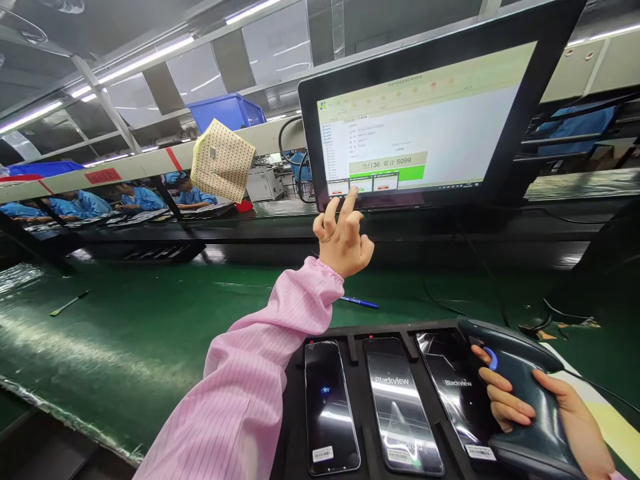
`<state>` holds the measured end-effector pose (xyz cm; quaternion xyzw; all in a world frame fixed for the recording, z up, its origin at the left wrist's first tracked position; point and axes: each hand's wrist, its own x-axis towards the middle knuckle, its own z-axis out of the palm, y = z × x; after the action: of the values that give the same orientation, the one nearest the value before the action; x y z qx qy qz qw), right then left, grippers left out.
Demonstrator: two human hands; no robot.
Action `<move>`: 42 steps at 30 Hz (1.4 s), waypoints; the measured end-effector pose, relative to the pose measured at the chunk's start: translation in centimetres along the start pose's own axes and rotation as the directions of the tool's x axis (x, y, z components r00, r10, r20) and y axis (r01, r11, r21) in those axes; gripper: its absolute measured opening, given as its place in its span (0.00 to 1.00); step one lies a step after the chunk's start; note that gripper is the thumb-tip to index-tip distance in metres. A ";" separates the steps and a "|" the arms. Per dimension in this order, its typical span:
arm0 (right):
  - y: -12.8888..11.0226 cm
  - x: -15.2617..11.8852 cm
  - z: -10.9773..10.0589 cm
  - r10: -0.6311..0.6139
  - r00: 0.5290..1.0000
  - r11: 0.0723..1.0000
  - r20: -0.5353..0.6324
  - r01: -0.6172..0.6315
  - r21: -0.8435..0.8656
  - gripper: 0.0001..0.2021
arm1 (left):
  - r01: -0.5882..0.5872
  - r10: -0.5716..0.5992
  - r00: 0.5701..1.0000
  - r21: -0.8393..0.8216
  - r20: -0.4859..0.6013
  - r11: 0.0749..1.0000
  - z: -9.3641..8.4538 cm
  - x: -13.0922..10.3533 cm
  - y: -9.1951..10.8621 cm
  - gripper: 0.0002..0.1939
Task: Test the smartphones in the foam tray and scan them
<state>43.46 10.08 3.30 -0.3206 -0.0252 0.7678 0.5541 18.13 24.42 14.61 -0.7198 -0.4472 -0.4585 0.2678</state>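
Observation:
My left hand, in a pink striped sleeve, reaches up to the touchscreen monitor. Its index finger points at the small window previews along the screen's lower edge; the fingers are apart and hold nothing. My right hand is wrapped round a dark handheld barcode scanner with a blue trigger. Below lie three smartphones in a black tray: a left phone, a middle phone and a right phone partly behind the scanner. Each has a white barcode label near its bottom.
A blue pen lies on the green bench behind the tray. Farther left is a thin stick-like tool. A perforated yellowish sheet hangs from the rail, near a blue bin. Several people in blue work beyond.

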 end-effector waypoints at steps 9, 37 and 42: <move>0.0 0.3 -0.2 0.032 0.999 0.997 0.009 -0.032 0.077 0.22 | 0.102 -0.102 0.995 -0.004 -0.018 0.995 0.3 -0.2 -0.1 0.18; 4.5 -9.5 3.6 0.339 0.935 0.669 -0.105 -0.317 -0.673 0.17 | 0.770 -0.635 0.519 0.009 0.572 0.638 -11.1 -22.1 -15.7 0.18; 6.0 -11.1 4.3 0.329 0.922 0.688 -0.204 -0.382 -0.617 0.15 | 0.810 -0.594 0.469 -0.050 0.654 0.584 -10.7 -23.5 -16.3 0.20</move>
<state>38.22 -0.55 9.49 -0.5194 -0.2041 0.7911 0.2506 -5.06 13.94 -2.26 -0.6016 -0.6741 -0.3608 -0.2314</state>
